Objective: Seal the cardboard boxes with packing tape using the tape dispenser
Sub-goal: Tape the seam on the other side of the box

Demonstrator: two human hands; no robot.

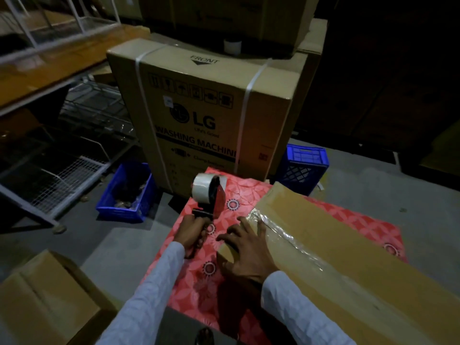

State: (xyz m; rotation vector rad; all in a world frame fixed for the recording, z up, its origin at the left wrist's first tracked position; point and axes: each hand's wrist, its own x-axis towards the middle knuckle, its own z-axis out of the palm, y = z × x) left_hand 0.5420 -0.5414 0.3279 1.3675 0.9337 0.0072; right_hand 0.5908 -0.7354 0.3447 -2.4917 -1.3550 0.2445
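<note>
Two hands work: left hand point(193, 232) clenches the light, rigid tape dispenser point(209, 192) by its handle at ten o'clock, right hand point(245, 247) presses flat on the stiff taped box point(348, 245)

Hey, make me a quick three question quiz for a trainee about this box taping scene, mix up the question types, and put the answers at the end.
1. True or false: the left hand holds the red and black tape dispenser off the long brown cardboard box.
2. Multiple choice: the right hand rests on A) the tall printed washing machine carton, B) the long box's near end, C) the blue plastic bin.
3. Fill in: clear tape runs along the long box's ____ face.

Key
1. True; its grip is on the handle, over the red flowered cloth.
2. B, with fingers spread.
3. Top.
</note>
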